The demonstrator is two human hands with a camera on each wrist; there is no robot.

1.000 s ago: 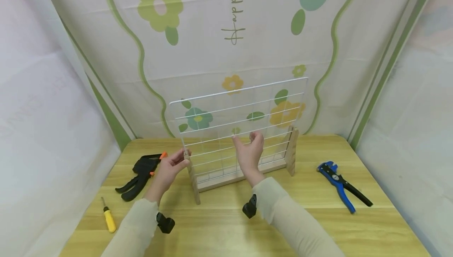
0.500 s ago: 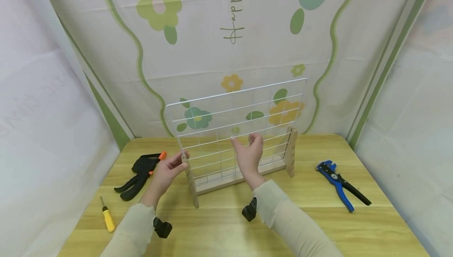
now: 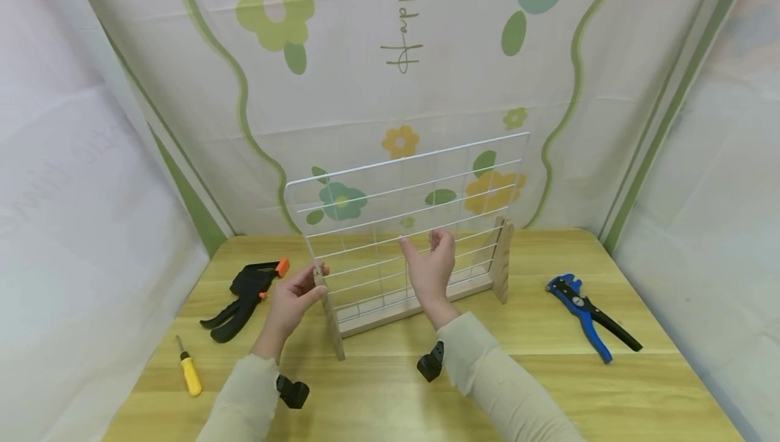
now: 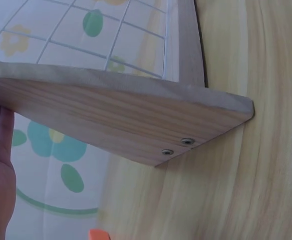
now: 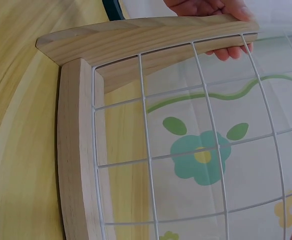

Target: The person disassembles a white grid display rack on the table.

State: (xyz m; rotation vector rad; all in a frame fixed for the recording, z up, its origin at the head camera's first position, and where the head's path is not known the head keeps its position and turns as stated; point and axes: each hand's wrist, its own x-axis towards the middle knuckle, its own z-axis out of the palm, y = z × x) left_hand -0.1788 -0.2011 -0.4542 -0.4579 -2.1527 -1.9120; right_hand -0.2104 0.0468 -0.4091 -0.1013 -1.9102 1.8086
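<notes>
Wire grid panel (image 3: 402,160): location and adjacent items

At far left, the yellow-handled screwdriver (image 3: 191,376) lies on the wooden table (image 3: 378,394), blade toward the rear. Behind it and to its right lies the black trigger clamp (image 3: 244,300) with orange pads.

The left hand (image 3: 295,300) grips the wooden left side panel (image 3: 331,320) near its upper end, with the thumb on one side and the fingertips on the other. Two screw heads (image 4: 187,141) show low on the panel's outer face.

The white wire grid panel stands on edge between the two side panels and extends above both. Its lower edge meets the wooden bottom rail (image 3: 378,318), which spans the stand.

The right hand (image 3: 434,266) is at the grid's front, near mid-width, thumb raised and fingers curled; whether it grasps a wire cannot be determined.

The right side panel (image 3: 503,266), with a wavy edge, stands upright at the rail's opposite end. At far right, well apart from the stand, lies the blue-and-black wire stripper (image 3: 585,323), handles toward the front.
</notes>
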